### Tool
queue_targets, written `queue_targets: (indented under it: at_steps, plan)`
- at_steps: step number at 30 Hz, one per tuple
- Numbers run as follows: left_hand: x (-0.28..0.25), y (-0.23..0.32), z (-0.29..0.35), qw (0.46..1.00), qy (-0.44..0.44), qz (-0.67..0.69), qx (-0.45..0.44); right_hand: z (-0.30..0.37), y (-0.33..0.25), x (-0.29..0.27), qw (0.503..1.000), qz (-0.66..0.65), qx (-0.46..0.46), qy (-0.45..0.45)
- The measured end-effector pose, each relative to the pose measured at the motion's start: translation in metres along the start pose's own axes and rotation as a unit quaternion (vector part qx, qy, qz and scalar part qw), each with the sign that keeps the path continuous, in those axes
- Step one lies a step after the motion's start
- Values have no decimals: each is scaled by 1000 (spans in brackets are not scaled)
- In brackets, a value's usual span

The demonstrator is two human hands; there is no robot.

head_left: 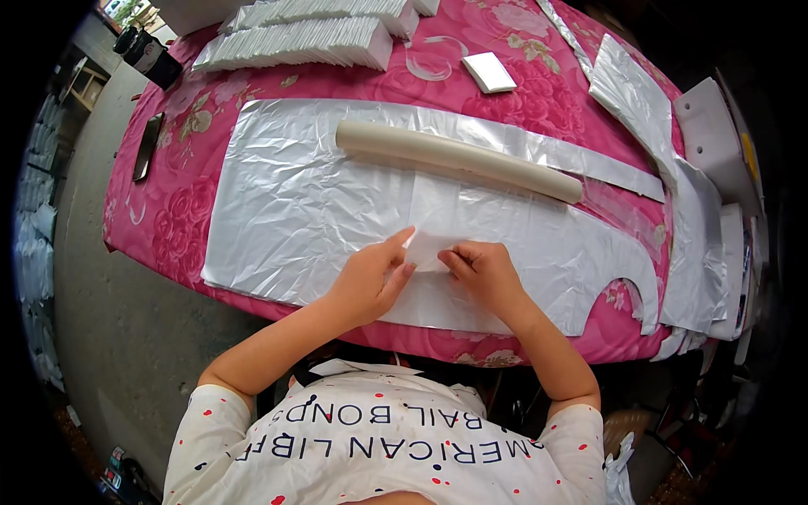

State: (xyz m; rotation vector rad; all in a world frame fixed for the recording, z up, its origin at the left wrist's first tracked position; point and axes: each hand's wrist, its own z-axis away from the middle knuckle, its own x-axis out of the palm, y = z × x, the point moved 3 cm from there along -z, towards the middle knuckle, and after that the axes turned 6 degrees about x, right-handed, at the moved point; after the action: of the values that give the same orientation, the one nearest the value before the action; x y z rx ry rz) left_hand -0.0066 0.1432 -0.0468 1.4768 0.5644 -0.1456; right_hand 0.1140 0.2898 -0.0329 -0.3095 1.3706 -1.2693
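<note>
A translucent white plastic film piece shows between my two hands, above a sheet of silvery-white plastic. My left hand is at its left side, index finger stretched out against the film and thumb apart. From the right, my right hand pinches the film's edge between thumb and fingers. The large sheet lies flat and creased, layered at its left edge, with a rounded cutout at its right end. A long beige tube rests across it beyond my hands.
Rows of folded white packets stand at the far left, near a black bottle. One small white packet lies alone on the pink floral cloth. A dark phone-like object sits left. More plastic sheets drape by white boxes.
</note>
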Motion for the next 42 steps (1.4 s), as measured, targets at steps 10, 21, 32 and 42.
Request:
queue_targets:
  at_steps: [10, 21, 32, 42]
  plan:
    - [27, 12, -3, 939, -40, -310, 144, -28, 3, -7, 969, -102, 202, -100]
    - [25, 9, -11, 935, -15, -332, 123, -1, -14, -7, 978, 150, -44, 138]
    - [15, 3, -29, 879, 58, -412, 235, -18, -4, -11, 914, 255, -313, 48]
    - [15, 21, 17, 903, -23, -309, 298, 20, 4, 6, 905, 214, -355, 94]
